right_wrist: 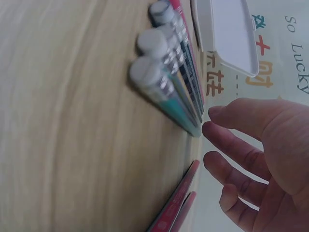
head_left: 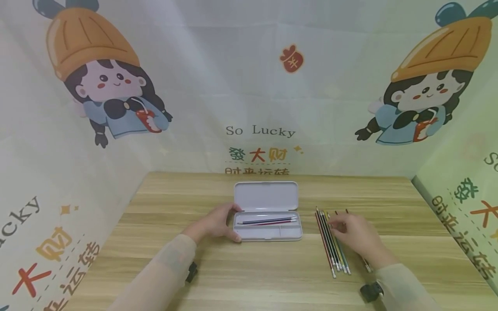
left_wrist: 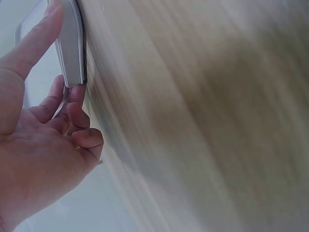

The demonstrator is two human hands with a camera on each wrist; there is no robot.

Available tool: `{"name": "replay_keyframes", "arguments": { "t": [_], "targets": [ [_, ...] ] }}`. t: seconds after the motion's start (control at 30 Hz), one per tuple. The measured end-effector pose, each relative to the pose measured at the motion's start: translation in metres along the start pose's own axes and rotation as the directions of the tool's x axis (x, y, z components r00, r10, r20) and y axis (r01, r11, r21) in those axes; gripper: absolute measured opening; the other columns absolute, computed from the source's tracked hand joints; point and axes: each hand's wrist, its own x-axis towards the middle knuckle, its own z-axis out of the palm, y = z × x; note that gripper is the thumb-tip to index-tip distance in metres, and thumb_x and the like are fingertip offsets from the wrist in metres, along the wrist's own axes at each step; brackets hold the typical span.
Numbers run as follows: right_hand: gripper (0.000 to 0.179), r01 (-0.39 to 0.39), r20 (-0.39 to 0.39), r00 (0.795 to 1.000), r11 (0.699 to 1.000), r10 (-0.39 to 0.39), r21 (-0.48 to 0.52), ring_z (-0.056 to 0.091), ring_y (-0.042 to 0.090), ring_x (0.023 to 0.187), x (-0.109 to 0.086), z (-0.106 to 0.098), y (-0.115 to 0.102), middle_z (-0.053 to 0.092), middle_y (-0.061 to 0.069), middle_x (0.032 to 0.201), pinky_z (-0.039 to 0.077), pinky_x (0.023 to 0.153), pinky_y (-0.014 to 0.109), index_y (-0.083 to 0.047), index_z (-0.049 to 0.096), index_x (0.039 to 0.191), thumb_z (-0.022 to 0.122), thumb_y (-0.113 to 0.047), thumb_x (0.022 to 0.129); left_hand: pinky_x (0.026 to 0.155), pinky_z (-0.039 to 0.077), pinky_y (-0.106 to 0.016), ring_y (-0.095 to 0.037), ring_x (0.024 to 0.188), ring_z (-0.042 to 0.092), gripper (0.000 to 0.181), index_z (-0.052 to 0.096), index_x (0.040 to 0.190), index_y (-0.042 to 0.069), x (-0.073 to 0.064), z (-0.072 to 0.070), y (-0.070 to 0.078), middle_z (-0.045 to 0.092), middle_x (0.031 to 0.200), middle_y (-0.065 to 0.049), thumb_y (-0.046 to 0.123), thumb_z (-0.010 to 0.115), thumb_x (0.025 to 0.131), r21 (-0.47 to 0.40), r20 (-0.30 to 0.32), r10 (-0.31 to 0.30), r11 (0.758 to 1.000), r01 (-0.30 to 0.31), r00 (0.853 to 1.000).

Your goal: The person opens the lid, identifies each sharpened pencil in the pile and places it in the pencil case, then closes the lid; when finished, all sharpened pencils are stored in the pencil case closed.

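Observation:
An open white pencil case lies on the table, its lid folded back. A few pencils rest in its long rear compartment; the two front compartments hold nothing. My left hand holds the case by its left end, thumb at the front corner and fingers at the back. To the right of the case lies a bunch of several pencils, white erasers toward me. Over its right side hovers my right hand, fingers loosely bent, with a gap between thumb and fingertips in the right wrist view and nothing between them.
Two dark red pencils lie apart from the bunch, partly under the right hand. The wood-grain table ends at a printed cloth backdrop behind and at both sides. Each wrist wears a small black device.

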Motion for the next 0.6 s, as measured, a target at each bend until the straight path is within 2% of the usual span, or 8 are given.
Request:
{"name": "replay_keyframes", "arguments": {
  "t": [0.17,0.4,0.6],
  "targets": [
    [0.021,-0.020,0.011,1.000,1.000,0.020,-0.009,0.061,0.010,0.076,-0.0013,-0.0006,0.0042,0.074,-0.002,0.091,0.053,0.063,0.031,-0.012,0.078,0.110,0.076,-0.015,0.089,0.122,0.036,-0.051,-0.036,0.137,0.051,0.083,0.056,0.134,0.003,-0.0008,0.0004,0.0001,0.059,0.138,-0.017,0.019,0.099,0.065,-0.004,0.000,-0.005,1.000,0.005,1.000],
    [0.026,-0.042,0.040,0.998,0.999,0.043,-0.026,0.052,0.009,0.065,-0.0027,-0.0017,0.0061,0.068,-0.007,0.082,0.044,0.054,0.025,-0.011,0.076,0.115,0.077,-0.015,0.089,0.122,0.037,-0.051,-0.036,0.137,0.051,0.083,0.056,0.134,0.004,-0.0005,0.0013,-0.0019,0.059,0.138,-0.017,0.020,0.098,0.065,-0.002,-0.005,-0.007,1.000,0.007,1.000],
    [0.034,-0.066,0.048,0.997,0.996,0.068,-0.060,0.054,0.010,0.065,-0.0032,-0.0020,0.0055,0.073,-0.003,0.088,0.044,0.052,0.027,-0.008,0.074,0.121,0.078,-0.016,0.087,0.122,0.037,-0.052,-0.036,0.137,0.051,0.084,0.056,0.134,0.004,-0.0011,0.0012,-0.0007,0.059,0.138,-0.016,0.019,0.099,0.064,-0.008,-0.005,-0.008,1.000,0.008,1.000]
  ]
}}
